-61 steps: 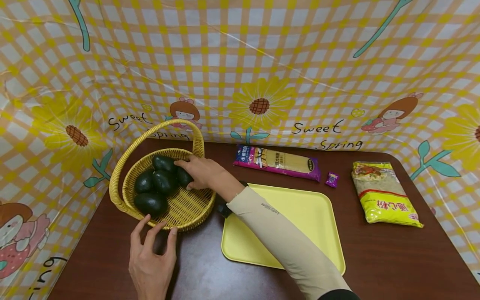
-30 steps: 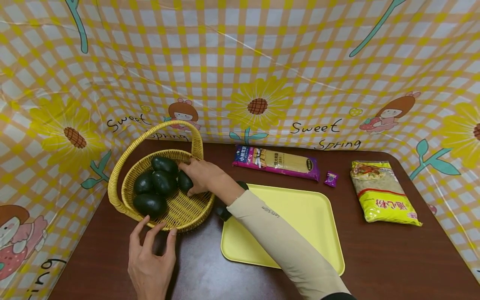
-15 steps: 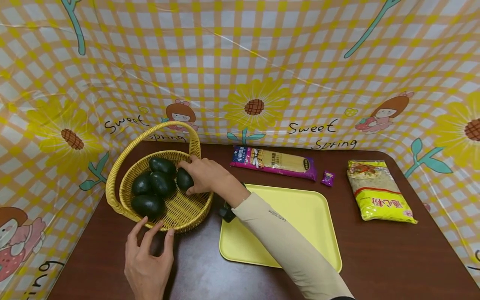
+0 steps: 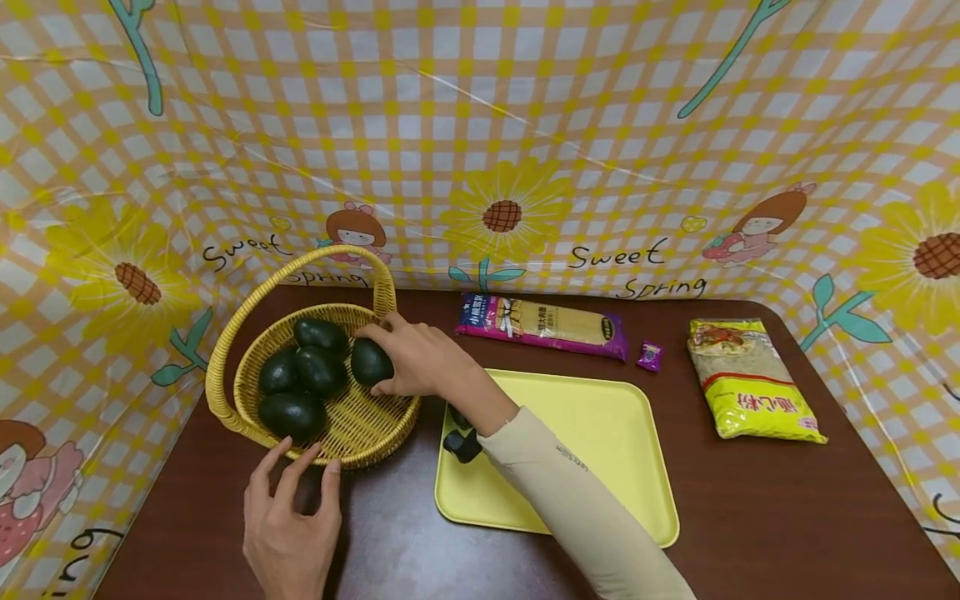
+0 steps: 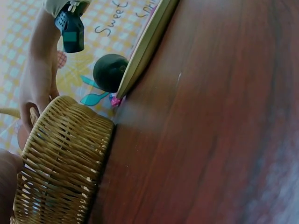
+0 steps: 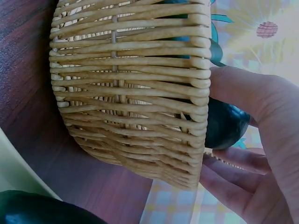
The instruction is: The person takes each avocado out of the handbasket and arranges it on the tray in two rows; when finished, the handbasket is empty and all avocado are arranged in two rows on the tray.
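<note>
Purple noodle packet (image 4: 542,327), small purple candy (image 4: 649,357), yellow printed bag (image 4: 756,382), checked sunflower cloth (image 4: 600,125) behind, brown tabletop (image 4: 765,508)

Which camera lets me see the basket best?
The head view: it shows almost the whole basket, with its handle and the dark green fruits inside; only the right hand covers some rim. The left wrist view shows mostly its outside wall. The right wrist view shows a woven side close up.

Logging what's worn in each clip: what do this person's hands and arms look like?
The left hand and right hand are bare, with no gloves or rings showing. A close-fitting beige sleeve with small dark lettering ends near the right wrist, where a black boxy device sits. Any left sleeve is out of frame.
</note>
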`<action>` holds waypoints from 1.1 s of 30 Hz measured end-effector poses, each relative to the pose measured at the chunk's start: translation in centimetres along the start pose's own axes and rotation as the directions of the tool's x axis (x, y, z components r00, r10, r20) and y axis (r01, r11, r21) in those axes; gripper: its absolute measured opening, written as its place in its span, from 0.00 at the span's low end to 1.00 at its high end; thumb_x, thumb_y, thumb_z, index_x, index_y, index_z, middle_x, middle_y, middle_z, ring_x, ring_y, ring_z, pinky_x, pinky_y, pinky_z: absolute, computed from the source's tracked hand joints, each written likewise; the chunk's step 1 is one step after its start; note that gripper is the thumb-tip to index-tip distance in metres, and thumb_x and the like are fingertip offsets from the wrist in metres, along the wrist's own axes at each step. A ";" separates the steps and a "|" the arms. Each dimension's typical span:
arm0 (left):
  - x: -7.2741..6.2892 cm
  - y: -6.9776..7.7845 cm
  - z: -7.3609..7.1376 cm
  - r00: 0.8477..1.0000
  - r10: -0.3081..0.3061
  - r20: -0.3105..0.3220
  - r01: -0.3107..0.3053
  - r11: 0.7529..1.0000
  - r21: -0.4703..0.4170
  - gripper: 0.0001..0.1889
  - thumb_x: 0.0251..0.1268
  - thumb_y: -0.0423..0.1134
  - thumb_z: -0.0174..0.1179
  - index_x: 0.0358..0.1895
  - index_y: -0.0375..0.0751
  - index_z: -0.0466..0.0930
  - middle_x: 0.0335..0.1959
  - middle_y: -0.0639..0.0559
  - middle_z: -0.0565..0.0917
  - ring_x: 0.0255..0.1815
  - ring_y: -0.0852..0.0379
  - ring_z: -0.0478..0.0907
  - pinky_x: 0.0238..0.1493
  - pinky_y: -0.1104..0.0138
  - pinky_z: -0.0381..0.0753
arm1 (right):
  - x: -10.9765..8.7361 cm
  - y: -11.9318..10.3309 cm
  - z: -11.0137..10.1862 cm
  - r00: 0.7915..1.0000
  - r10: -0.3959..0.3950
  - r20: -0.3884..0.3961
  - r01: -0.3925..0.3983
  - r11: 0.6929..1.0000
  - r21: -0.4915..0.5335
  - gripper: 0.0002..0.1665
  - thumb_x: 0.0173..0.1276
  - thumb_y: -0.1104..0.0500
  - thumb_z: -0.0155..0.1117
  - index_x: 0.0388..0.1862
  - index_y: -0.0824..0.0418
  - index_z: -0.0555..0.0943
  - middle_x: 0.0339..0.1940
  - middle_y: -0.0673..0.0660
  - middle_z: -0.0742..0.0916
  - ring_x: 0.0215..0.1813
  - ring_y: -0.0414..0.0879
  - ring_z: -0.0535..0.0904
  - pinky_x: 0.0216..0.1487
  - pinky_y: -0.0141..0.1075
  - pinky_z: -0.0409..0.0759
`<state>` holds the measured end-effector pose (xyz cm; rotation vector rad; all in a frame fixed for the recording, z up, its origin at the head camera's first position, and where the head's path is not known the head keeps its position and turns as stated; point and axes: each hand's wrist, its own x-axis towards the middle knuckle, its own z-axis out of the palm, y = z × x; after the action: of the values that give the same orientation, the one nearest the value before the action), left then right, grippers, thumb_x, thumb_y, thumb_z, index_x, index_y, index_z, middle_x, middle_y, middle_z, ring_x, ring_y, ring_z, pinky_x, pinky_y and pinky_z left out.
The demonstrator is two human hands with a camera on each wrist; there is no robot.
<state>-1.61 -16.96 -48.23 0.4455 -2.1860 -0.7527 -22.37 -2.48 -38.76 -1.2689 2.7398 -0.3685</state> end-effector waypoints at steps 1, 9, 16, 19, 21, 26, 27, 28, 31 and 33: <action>0.0 0.0 0.0 1.000 -0.002 -0.001 0.002 1.000 0.001 0.15 0.63 0.42 0.81 0.50 0.41 0.93 0.64 0.41 0.84 0.57 0.32 0.81 0.42 0.36 0.81 | -0.1 0.0 0.0 1.000 -0.004 -0.010 0.004 1.000 0.007 0.51 0.65 0.38 0.82 0.83 0.46 0.70 0.73 0.63 0.78 0.49 0.55 0.89 0.49 0.46 0.88; -0.1 0.0 0.0 1.000 -0.008 0.003 0.008 1.000 -0.002 0.15 0.63 0.42 0.80 0.50 0.42 0.93 0.64 0.41 0.84 0.57 0.32 0.81 0.42 0.36 0.80 | -1.5 0.2 0.1 0.997 -0.003 -0.073 0.006 0.999 0.040 0.50 0.65 0.39 0.82 0.83 0.45 0.71 0.71 0.63 0.79 0.49 0.56 0.89 0.51 0.48 0.88; 0.0 0.1 0.0 1.000 -0.013 0.003 0.013 1.000 -0.009 0.15 0.62 0.41 0.81 0.49 0.41 0.93 0.64 0.42 0.84 0.58 0.33 0.81 0.43 0.35 0.80 | -2.6 0.3 0.2 0.995 0.019 -0.099 -0.011 0.996 0.086 0.50 0.66 0.40 0.82 0.83 0.44 0.70 0.72 0.61 0.79 0.50 0.55 0.89 0.51 0.47 0.88; -0.1 0.1 0.0 1.000 -0.017 0.000 0.017 1.000 -0.007 0.15 0.62 0.41 0.81 0.49 0.42 0.94 0.64 0.42 0.84 0.58 0.33 0.81 0.43 0.35 0.80 | -3.0 0.4 0.3 0.993 0.024 -0.114 -0.012 0.994 0.105 0.50 0.66 0.40 0.82 0.83 0.45 0.70 0.73 0.62 0.79 0.50 0.55 0.89 0.51 0.46 0.88; -0.1 0.1 0.0 1.000 -0.018 -0.003 0.018 1.000 -0.008 0.14 0.62 0.41 0.81 0.49 0.42 0.94 0.64 0.43 0.84 0.58 0.33 0.81 0.43 0.36 0.80 | -3.3 0.4 0.3 0.992 0.026 -0.127 -0.011 0.993 0.116 0.50 0.66 0.40 0.82 0.83 0.46 0.71 0.72 0.62 0.79 0.49 0.54 0.90 0.50 0.46 0.88; -0.1 0.2 0.0 1.000 -0.016 -0.008 0.016 1.000 -0.009 0.15 0.62 0.41 0.81 0.49 0.42 0.94 0.63 0.42 0.84 0.58 0.33 0.81 0.43 0.36 0.80 | -4.0 0.6 0.4 0.986 0.040 -0.159 -0.019 0.991 0.130 0.51 0.65 0.40 0.83 0.83 0.46 0.71 0.72 0.61 0.79 0.48 0.54 0.90 0.48 0.45 0.89; -0.1 0.2 0.0 1.000 -0.015 -0.009 0.015 1.000 -0.009 0.15 0.62 0.41 0.81 0.49 0.41 0.93 0.63 0.42 0.84 0.58 0.33 0.81 0.44 0.36 0.80 | -4.2 0.6 0.4 0.985 0.046 -0.164 -0.024 0.991 0.132 0.51 0.65 0.40 0.83 0.83 0.46 0.71 0.72 0.61 0.79 0.48 0.54 0.90 0.48 0.46 0.89; -0.1 0.2 0.0 1.000 -0.014 -0.010 0.014 1.000 -0.010 0.15 0.62 0.41 0.81 0.49 0.41 0.93 0.63 0.42 0.84 0.58 0.33 0.81 0.44 0.36 0.80 | -4.3 0.6 0.4 0.985 0.050 -0.168 -0.027 0.991 0.134 0.51 0.65 0.40 0.83 0.83 0.46 0.71 0.72 0.61 0.79 0.48 0.54 0.90 0.48 0.46 0.89; -0.1 0.2 0.0 1.000 -0.015 -0.011 0.015 1.000 -0.013 0.14 0.63 0.41 0.81 0.49 0.41 0.94 0.63 0.42 0.84 0.57 0.33 0.81 0.44 0.36 0.80 | -4.7 0.7 0.4 0.982 0.062 -0.177 -0.038 0.990 0.137 0.51 0.65 0.40 0.83 0.83 0.45 0.71 0.72 0.60 0.79 0.49 0.55 0.89 0.50 0.47 0.88; -0.2 0.2 0.0 1.000 -0.016 -0.012 0.016 1.000 -0.016 0.14 0.63 0.42 0.81 0.49 0.42 0.94 0.63 0.42 0.85 0.57 0.33 0.81 0.43 0.36 0.80 | -5.0 0.7 0.3 0.980 0.069 -0.184 -0.043 0.989 0.142 0.51 0.65 0.40 0.83 0.83 0.45 0.71 0.72 0.60 0.79 0.49 0.55 0.89 0.51 0.49 0.88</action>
<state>-1.52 -16.73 -48.21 0.4591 -2.1662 -0.7736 -19.57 1.75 -39.34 -1.1758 2.8378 -0.6924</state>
